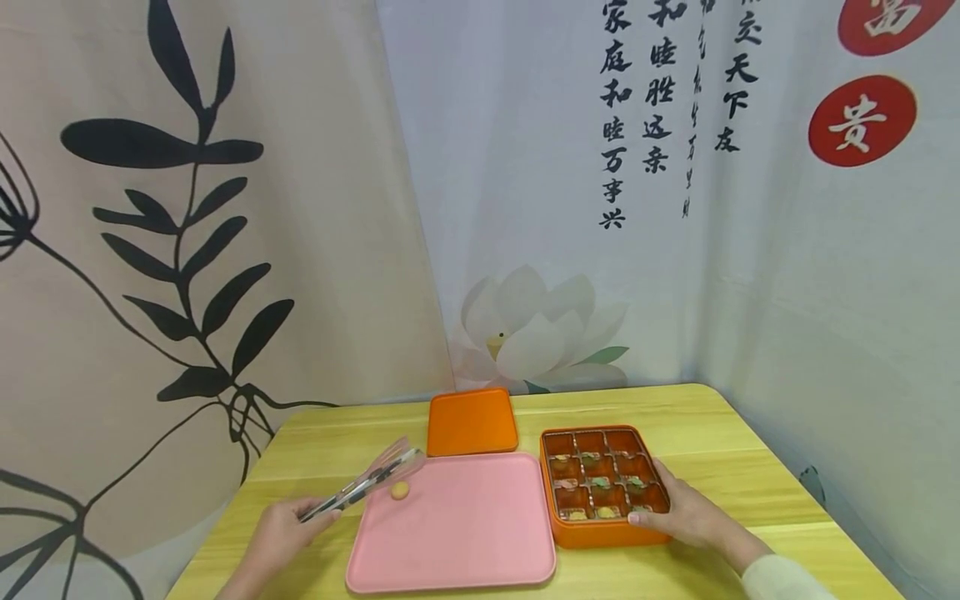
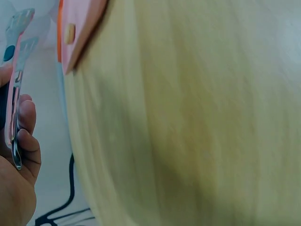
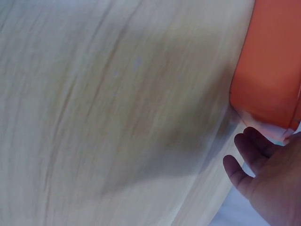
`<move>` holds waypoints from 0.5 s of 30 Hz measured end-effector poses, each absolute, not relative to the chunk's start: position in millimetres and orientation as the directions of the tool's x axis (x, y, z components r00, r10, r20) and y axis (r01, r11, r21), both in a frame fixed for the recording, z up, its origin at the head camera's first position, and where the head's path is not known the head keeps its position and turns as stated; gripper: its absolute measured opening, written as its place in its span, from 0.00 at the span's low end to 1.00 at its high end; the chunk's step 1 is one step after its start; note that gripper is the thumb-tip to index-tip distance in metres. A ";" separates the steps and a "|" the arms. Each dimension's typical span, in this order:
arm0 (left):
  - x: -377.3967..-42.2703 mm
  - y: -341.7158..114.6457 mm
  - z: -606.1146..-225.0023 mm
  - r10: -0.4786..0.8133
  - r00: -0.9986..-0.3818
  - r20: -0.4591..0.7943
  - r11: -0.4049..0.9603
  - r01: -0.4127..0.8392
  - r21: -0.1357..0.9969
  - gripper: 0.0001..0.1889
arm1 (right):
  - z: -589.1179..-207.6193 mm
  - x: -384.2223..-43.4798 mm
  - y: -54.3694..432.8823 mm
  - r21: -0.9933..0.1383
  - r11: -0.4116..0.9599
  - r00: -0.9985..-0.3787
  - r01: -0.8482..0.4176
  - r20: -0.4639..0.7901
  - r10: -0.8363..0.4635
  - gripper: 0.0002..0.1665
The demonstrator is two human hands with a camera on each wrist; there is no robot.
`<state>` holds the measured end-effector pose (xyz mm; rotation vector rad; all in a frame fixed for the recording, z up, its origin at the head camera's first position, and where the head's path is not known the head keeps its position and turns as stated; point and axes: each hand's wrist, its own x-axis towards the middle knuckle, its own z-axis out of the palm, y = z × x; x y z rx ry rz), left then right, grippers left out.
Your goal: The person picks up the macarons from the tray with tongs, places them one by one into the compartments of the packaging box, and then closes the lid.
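In the head view my left hand (image 1: pixel 281 533) grips a pair of tongs (image 1: pixel 363 483) with clear, pinkish ends. Their ends reach over the back left corner of a pink tray (image 1: pixel 472 525). A small round yellow piece (image 1: pixel 400 490) lies on the tray just below the ends, with nothing visible held between them. My right hand (image 1: pixel 693 512) holds the front right corner of an orange compartment box (image 1: pixel 607 533), thumb at the front rim and forefinger along the right side. Small yellow, green and pink pieces lie in its clear compartments. In the right wrist view several fingers (image 3: pixel 256 153) hang beside the box.
An orange lid-like square (image 1: pixel 472 421) lies flat behind the pink tray. The box stands against the tray's right side. All of it rests on a wood-grain table (image 1: pixel 720 450), with a printed curtain (image 1: pixel 337 208) hanging behind its back edge.
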<state>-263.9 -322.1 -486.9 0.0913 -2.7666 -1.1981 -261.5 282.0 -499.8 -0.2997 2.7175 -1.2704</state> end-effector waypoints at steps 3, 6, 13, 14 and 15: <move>-261.9 -328.9 -490.0 -0.111 -0.991 0.081 0.696 -0.019 0.718 0.17 | -501.0 -261.7 282.0 -0.773 0.619 -0.970 -0.136 -0.022 -0.241 0.61; -259.7 -333.8 -492.7 -0.115 -0.991 0.073 0.710 -0.030 0.703 0.17 | -501.3 -261.3 282.2 -0.769 0.623 -0.970 -0.142 -0.017 -0.243 0.61; -257.4 -340.8 -498.1 -0.132 -0.989 0.059 0.726 -0.057 0.685 0.15 | -499.9 -259.3 282.1 -0.720 0.691 -0.978 -0.070 -0.086 -0.188 0.65; -257.0 -341.2 -498.8 -0.132 -0.990 0.057 0.727 -0.057 0.684 0.15 | -499.6 -259.0 282.0 -0.711 0.701 -0.979 -0.060 -0.094 -0.180 0.66; -256.6 -341.4 -499.5 -0.131 -0.990 0.057 0.729 -0.057 0.682 0.15 | -499.3 -258.9 281.9 -0.706 0.706 -0.980 -0.052 -0.101 -0.173 0.66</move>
